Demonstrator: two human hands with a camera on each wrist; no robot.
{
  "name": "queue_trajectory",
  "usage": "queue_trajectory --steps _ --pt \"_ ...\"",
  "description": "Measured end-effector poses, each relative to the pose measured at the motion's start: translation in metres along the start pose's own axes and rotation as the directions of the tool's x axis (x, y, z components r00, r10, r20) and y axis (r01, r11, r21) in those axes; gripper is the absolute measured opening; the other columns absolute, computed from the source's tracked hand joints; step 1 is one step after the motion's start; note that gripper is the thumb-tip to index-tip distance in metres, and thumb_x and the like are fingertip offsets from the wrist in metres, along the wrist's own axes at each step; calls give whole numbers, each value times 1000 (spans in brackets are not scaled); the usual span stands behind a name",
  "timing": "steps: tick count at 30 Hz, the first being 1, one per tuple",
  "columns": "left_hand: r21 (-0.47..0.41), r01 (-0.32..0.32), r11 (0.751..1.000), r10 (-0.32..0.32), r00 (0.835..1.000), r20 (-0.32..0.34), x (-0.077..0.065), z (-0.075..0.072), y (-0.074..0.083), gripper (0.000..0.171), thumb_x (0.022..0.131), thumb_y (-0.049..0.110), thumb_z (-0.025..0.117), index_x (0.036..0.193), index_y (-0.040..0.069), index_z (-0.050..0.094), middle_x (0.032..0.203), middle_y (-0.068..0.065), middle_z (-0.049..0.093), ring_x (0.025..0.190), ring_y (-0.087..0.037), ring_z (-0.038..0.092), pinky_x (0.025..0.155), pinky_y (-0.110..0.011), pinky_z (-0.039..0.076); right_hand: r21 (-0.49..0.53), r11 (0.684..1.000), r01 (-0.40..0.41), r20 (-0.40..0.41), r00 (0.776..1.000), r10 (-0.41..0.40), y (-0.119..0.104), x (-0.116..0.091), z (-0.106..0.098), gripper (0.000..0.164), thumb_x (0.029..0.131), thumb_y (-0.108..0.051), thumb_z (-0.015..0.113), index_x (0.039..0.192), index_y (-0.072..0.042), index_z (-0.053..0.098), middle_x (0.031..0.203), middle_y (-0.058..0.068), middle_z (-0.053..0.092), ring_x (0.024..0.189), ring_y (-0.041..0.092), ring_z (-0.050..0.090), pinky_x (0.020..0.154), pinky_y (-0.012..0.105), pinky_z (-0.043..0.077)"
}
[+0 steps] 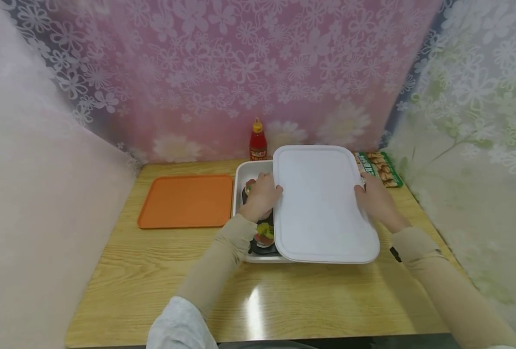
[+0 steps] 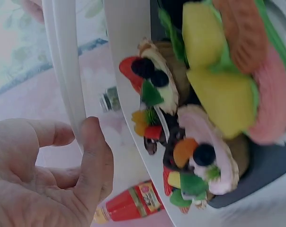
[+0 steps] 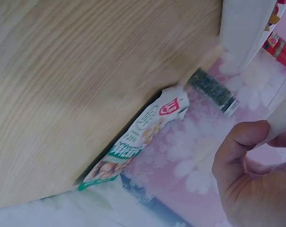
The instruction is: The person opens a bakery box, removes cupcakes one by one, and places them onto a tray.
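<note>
A white rounded lid is held tilted over the right part of a deep white storage box. My left hand pinches the lid's left edge between thumb and fingers, above the uncovered part of the box. On the opposite side my right hand grips the lid's right edge, its thumb on top. Inside the box, the left wrist view shows small fruit tarts, yellow chunks and a brown sausage-shaped piece on a dark tray. The lid hides the rest of the contents.
An orange tray lies left of the box on the wooden table. Behind the box stands a red sauce bottle with a yellow cap. A green-and-white food packet and a small dark jar are at the back right.
</note>
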State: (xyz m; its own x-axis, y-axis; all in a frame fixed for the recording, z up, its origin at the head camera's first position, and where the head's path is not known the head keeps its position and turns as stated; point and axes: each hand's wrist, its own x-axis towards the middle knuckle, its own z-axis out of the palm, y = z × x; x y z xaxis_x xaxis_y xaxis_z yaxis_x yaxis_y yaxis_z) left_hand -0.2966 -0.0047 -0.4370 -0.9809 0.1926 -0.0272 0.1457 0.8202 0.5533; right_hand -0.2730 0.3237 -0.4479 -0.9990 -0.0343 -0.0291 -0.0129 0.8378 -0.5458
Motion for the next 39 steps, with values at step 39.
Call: queue_trajectory --steps 39 --pt "-76 -81 994 90 988 128 -8 57 76 51 107 23 55 149 -5 47 144 -18 53 112 -26 61 99 -39 57 -91 996 21 -116 993 -32 94 -49 -46 55 112 -25 42 149 16 40 118 39 61 103 50 62 82 59 51"
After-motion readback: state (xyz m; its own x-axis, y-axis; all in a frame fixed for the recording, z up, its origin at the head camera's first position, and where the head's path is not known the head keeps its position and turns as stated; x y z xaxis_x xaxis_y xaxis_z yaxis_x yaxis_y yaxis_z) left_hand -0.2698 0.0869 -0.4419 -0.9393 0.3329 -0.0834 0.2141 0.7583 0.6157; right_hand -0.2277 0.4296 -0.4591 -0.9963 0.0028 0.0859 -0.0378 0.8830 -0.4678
